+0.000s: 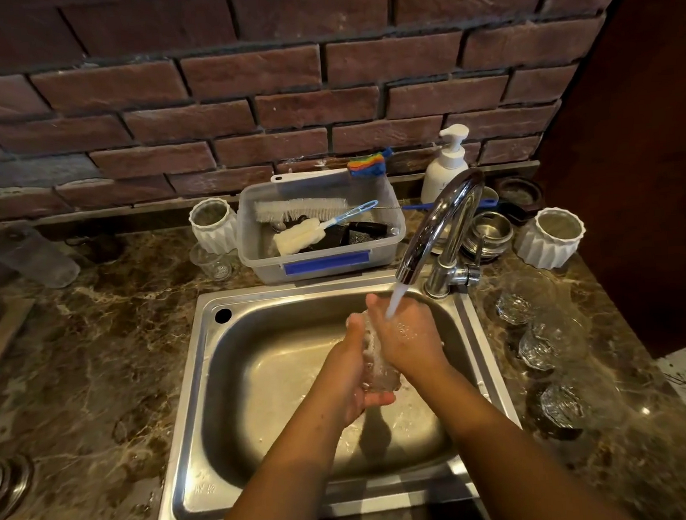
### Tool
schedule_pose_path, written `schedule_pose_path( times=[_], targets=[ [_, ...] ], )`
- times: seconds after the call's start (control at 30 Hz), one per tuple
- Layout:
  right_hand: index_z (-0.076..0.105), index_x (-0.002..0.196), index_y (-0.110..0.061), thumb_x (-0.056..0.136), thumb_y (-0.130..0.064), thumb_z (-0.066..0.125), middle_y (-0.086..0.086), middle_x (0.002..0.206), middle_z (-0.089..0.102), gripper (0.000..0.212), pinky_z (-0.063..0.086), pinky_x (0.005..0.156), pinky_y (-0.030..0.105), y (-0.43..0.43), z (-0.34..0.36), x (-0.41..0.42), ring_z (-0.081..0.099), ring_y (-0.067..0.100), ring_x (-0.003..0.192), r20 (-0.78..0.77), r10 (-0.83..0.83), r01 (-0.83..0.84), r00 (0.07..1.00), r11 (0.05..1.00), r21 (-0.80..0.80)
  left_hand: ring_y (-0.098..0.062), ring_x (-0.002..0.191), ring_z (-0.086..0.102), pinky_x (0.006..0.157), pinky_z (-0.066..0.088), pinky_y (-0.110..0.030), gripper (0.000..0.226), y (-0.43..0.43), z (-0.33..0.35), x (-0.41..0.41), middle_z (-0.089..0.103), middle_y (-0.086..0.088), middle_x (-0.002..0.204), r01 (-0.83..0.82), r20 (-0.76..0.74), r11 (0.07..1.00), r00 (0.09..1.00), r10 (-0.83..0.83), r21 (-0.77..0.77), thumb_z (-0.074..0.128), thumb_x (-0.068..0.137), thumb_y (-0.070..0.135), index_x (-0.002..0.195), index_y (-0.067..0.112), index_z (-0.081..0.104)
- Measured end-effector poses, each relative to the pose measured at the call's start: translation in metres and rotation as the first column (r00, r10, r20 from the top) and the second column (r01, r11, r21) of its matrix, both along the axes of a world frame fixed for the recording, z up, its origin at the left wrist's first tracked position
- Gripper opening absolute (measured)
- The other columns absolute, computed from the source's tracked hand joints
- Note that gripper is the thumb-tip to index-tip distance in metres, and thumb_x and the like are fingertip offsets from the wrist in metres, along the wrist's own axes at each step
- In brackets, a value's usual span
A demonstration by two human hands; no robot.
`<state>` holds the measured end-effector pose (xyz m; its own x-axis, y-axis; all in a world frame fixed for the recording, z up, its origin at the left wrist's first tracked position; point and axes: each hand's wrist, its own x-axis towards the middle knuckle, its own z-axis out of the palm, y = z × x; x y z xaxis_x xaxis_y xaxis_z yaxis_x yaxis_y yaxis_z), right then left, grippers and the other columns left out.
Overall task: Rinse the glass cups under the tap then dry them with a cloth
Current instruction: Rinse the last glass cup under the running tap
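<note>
A clear ribbed glass cup [376,359] is held between both hands over the steel sink [261,387]. My left hand [351,375] cups it from the left and below, fingers curled under its base. My right hand [405,336] wraps its right side. Water runs from the chrome tap [438,228] onto the back of my right hand and the cup's top. Three more clear glass cups [550,342] lie on the counter right of the sink. No cloth is in view.
A plastic tub [325,261] of brushes stands behind the sink. White ribbed cups [213,224] [551,237], a soap pump bottle [446,163], steel lids [487,233] and a small glass [216,264] crowd the marble counter. A brick wall rises behind.
</note>
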<state>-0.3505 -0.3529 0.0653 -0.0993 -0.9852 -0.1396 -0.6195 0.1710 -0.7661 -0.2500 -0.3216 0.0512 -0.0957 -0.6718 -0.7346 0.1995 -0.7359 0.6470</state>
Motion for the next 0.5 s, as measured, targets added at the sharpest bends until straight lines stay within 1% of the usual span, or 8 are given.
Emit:
schedule_pose_path(
  times=[0.03,0.1,0.17,0.23,0.3,0.37,0.43,0.5],
  targets=[
    [0.046,0.064,-0.029,0.103,-0.042,0.045,-0.004,0.062,0.057,0.041,0.050,0.061,0.029,0.002,-0.001,0.000,0.059,0.009,0.060,-0.019,0.004,-0.004,1.000,0.999,-0.039,-0.026,0.084,0.071,0.075,0.061,-0.043,0.060,0.000,0.001,-0.004,0.073,-0.007,0.103,-0.015,0.019,1.000,1.000,0.015,-0.008,0.033,0.096,0.070,0.126,0.023,0.055],
    [0.047,0.063,-0.029,0.103,-0.039,0.046,-0.006,0.060,0.054,0.041,0.043,0.055,0.022,0.002,-0.004,0.000,0.055,0.006,0.057,0.049,-0.034,0.037,0.998,0.997,-0.071,-0.025,0.081,0.069,0.086,0.056,-0.047,0.056,0.000,0.003,-0.011,0.076,-0.004,0.082,-0.054,0.010,0.998,0.998,0.054,-0.032,0.035,0.097,0.067,0.112,0.019,0.060],
    [0.055,0.064,-0.025,0.103,-0.029,0.050,-0.004,0.062,0.056,0.039,0.043,0.057,0.024,0.000,-0.005,-0.004,0.055,0.009,0.059,0.329,-0.165,0.179,0.930,0.984,-0.013,-0.028,0.082,0.067,0.093,0.050,-0.048,0.055,0.000,0.007,-0.010,0.077,-0.004,0.070,-0.110,-0.070,0.993,0.992,0.108,-0.033,0.038,0.098,0.065,0.101,0.017,0.064],
    [0.053,0.059,-0.021,0.103,-0.014,0.047,-0.004,0.057,0.050,0.045,0.040,0.054,0.023,-0.003,-0.007,-0.010,0.050,0.004,0.053,0.493,-0.245,0.286,0.835,0.958,-0.007,-0.031,0.088,0.069,0.087,0.050,-0.043,0.057,-0.001,0.008,-0.006,0.080,-0.010,0.084,-0.165,-0.180,0.986,0.970,0.165,0.015,0.039,0.096,0.066,0.105,0.017,0.067],
    [0.048,0.054,-0.020,0.101,-0.006,0.045,-0.008,0.050,0.044,0.049,0.035,0.048,0.017,-0.003,-0.011,-0.014,0.040,-0.003,0.043,0.511,-0.226,0.295,0.829,0.954,-0.057,-0.033,0.100,0.069,0.091,0.051,-0.040,0.061,-0.002,0.007,-0.005,0.076,-0.017,0.107,-0.205,-0.237,0.973,0.945,0.224,0.105,0.046,0.093,0.069,0.115,0.015,0.066],
    [0.051,0.056,-0.022,0.100,-0.007,0.049,-0.013,0.048,0.049,0.047,0.036,0.047,0.012,0.000,-0.014,-0.012,0.042,-0.003,0.044,0.507,-0.162,0.252,0.846,0.961,-0.113,-0.034,0.107,0.066,0.104,0.046,-0.039,0.068,-0.001,0.006,-0.010,0.070,-0.020,0.116,-0.263,-0.278,0.939,0.906,0.320,0.223,0.057,0.086,0.070,0.120,0.011,0.064],
    [0.057,0.063,-0.025,0.098,-0.010,0.055,-0.012,0.060,0.057,0.039,0.041,0.053,0.013,0.006,-0.021,-0.009,0.051,0.002,0.055,0.451,-0.116,0.225,0.885,0.955,-0.195,-0.036,0.109,0.064,0.110,0.044,-0.045,0.066,0.000,0.000,-0.016,0.070,-0.020,0.114,-0.332,-0.294,0.888,0.856,0.426,0.318,0.065,0.083,0.066,0.116,0.009,0.063],
    [0.058,0.066,-0.030,0.095,-0.006,0.058,-0.001,0.079,0.061,0.037,0.042,0.061,0.010,0.012,-0.028,-0.008,0.056,0.004,0.069,0.396,-0.097,0.213,0.913,0.942,-0.259,-0.039,0.110,0.064,0.109,0.044,-0.053,0.061,0.000,-0.008,-0.019,0.071,-0.020,0.113,-0.362,-0.309,0.856,0.821,0.480,0.369,0.067,0.084,0.064,0.113,0.010,0.064]
  ],
)
